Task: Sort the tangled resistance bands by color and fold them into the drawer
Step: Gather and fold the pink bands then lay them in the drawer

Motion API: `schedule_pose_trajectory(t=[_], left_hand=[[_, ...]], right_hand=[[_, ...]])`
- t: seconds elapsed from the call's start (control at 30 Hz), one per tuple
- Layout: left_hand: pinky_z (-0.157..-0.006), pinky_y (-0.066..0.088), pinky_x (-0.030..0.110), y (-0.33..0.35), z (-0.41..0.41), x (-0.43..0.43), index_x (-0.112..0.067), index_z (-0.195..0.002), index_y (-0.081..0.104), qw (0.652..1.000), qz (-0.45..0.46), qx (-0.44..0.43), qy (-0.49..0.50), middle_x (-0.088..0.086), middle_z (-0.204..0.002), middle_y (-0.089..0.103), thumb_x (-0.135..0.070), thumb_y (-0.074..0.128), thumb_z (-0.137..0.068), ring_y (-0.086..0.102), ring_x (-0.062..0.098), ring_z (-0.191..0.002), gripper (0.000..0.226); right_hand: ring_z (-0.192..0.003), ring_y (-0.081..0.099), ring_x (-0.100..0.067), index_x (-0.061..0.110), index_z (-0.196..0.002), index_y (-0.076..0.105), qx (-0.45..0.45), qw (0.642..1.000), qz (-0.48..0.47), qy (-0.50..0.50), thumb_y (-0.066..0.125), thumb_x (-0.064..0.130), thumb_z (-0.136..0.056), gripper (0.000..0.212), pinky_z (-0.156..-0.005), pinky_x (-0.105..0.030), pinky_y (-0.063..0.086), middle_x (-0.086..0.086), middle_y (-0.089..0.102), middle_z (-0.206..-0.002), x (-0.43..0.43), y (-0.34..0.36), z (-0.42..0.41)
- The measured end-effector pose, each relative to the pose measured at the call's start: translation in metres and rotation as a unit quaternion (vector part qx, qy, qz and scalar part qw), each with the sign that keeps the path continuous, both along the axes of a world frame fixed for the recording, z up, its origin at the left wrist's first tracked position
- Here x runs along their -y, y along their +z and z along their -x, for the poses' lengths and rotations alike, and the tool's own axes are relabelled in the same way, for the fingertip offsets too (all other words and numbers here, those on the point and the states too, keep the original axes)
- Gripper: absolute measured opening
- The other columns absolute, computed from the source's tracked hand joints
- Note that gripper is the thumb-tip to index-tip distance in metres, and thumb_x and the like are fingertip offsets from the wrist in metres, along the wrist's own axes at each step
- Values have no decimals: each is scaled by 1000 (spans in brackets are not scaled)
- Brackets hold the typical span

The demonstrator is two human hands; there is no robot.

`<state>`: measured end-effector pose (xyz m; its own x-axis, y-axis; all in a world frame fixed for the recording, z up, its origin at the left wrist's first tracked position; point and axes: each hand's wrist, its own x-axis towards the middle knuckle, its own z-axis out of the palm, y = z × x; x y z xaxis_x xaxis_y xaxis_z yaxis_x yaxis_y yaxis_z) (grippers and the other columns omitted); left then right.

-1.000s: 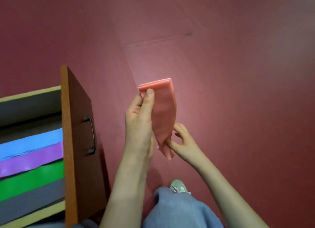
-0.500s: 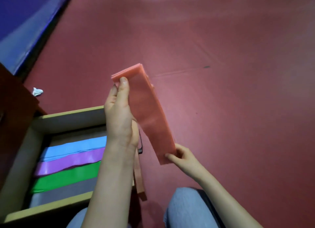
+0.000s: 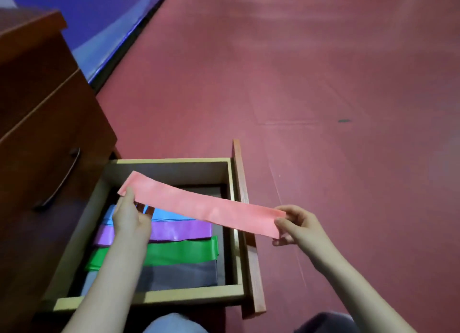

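Resistance bands fill the near part of the open drawer (image 3: 149,296), which stands just beyond the person's knees (image 3: 174,324) at the bottom edge of the view. Nearest, against the drawer's near wall, lies the grey band (image 3: 179,275); touching its far edge is the green band (image 3: 181,252), then the purple band (image 3: 179,229), then the blue band (image 3: 169,214), all folded flat and lying side by side across the drawer, partly hidden by the left forearm. Above them the pink band (image 3: 199,203) is held flat in the air, in both hands. The right hand (image 3: 301,227) pinches its right, nearer end between thumb and curled fingers, out past the drawer front (image 3: 249,233) and over the floor. The left hand (image 3: 130,219) pinches its left, farther end, with the thumb on top and the fingers underneath, over the left part of the drawer. So the band slants from near right to far left, crossing above the blue band and the dark bare strip of the drawer bottom beyond it. To the left rises the brown wooden cabinet (image 3: 49,108), with a dark curved handle (image 3: 59,178) on the closed drawer above. Beyond everything spreads the red floor (image 3: 323,84), and at far left a blue mat (image 3: 99,21) borders it.
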<state>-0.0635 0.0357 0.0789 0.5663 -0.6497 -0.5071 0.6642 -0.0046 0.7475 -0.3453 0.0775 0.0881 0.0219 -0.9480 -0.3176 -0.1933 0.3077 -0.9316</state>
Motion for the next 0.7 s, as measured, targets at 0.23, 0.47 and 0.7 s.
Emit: schedule_pose_trajectory(t=[0.23, 0.47, 0.7], left_hand=[[-88, 40, 31, -47, -45, 24, -6, -130, 47, 993, -90, 69, 16, -2, -79, 50, -4, 39, -95, 51, 10, -78, 36], [-69, 51, 28, -87, -93, 58, -4, -107, 54, 951, -197, 238, 10, 20, -94, 58, 2, 39, -88, 57, 22, -75, 25], [-69, 39, 11, -113, -116, 85, 2, -121, 48, 911, -276, 305, -16, 20, -117, 49, -8, 37, -94, 43, 31, -100, 31]], right_hand=[[-84, 63, -32, 9, -99, 60, -299, 935, 150, 118, 45, 3, -83, 23, -73, -40, 51, -12, 65, -93, 74, -7, -64], [-64, 57, -27, 7, -89, 55, -159, 984, -34, 72, 38, -9, -75, 28, -66, -42, 55, -9, 56, -73, 148, -49, -134], [-66, 56, -31, 6, -68, 46, -227, 965, -119, 48, 37, -10, -82, 23, -65, -41, 55, -16, 53, -72, 178, -101, -152]])
